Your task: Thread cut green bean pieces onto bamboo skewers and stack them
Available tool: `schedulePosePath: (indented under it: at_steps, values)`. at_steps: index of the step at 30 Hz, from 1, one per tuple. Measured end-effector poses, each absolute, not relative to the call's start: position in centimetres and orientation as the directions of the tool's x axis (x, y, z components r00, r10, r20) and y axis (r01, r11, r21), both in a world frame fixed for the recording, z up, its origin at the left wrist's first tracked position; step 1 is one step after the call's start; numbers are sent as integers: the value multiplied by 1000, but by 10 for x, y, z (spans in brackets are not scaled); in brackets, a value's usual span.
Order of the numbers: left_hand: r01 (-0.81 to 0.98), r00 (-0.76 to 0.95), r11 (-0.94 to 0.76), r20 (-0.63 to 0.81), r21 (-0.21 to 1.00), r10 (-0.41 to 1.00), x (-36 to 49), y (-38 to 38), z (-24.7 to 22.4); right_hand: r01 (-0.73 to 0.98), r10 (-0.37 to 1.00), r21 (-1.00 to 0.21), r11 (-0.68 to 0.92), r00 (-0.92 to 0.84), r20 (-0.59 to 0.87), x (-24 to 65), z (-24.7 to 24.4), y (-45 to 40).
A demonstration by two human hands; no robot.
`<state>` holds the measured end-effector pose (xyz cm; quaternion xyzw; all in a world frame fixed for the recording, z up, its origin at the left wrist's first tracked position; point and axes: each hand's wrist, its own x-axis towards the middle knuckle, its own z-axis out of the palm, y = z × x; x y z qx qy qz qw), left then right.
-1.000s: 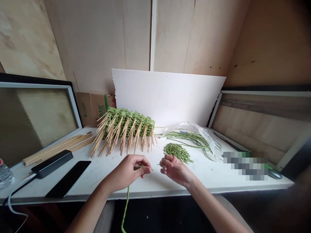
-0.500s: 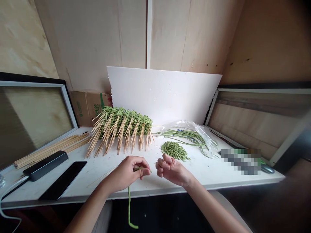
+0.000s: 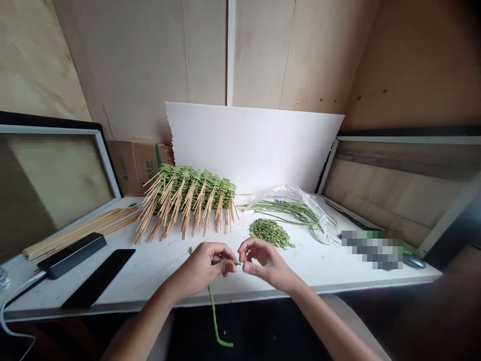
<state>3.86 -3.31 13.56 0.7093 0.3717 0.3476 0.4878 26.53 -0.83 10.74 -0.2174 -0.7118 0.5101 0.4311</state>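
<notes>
My left hand [image 3: 208, 265] is closed around a long green bean [image 3: 216, 321]. One end of the bean sticks out past the thumb and fingertips, while a long stretch dangles below the hand over the table's front edge. Facing it, my right hand [image 3: 265, 263] has its fingers curved and the thumb apart from the index finger, right beside the bean's tip. Whether it touches the tip is hard to see. Behind that hand lies a pile of short cut bean pieces [image 3: 269, 233]. Uncut long beans [image 3: 289, 208] lie farther back, partly in a clear plastic bag [image 3: 306, 198].
On the white table [image 3: 203, 301], a stack of skewered bean pieces [image 3: 199, 188] stands back left, its bamboo ends pointing forward. Loose bamboo skewers [image 3: 84, 230], a black power bank-like box [image 3: 73, 255] and a dark phone [image 3: 99, 281] lie left. A white board [image 3: 255, 145] stands behind.
My right hand has turned and moved in, its thumb and index finger now by the bean's end. More of that end protrudes from my left hand, and the dangling part has swung right.
</notes>
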Motion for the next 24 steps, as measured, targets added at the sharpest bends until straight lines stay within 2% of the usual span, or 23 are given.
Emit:
schedulePosePath:
  at_steps: [3, 7, 16, 24]
  values:
    - [174, 492, -237, 124, 956, 862, 39, -33, 134, 47, 761, -830, 556, -430, 485, 264, 112, -15]
    - [176, 491, -217, 106, 960, 865, 38, -32, 133, 155, 727, -735, 660, -377, 574, 266, 116, -16]
    - [243, 362, -293, 194, 925, 912, 40, -32, 136, 237, 675, -635, 736, -334, 658, 276, 114, -8]
    - [243, 372, -333, 229, 911, 900, 49, -36, 134, 247, 497, -432, 867, -373, 784, 264, 111, -15]
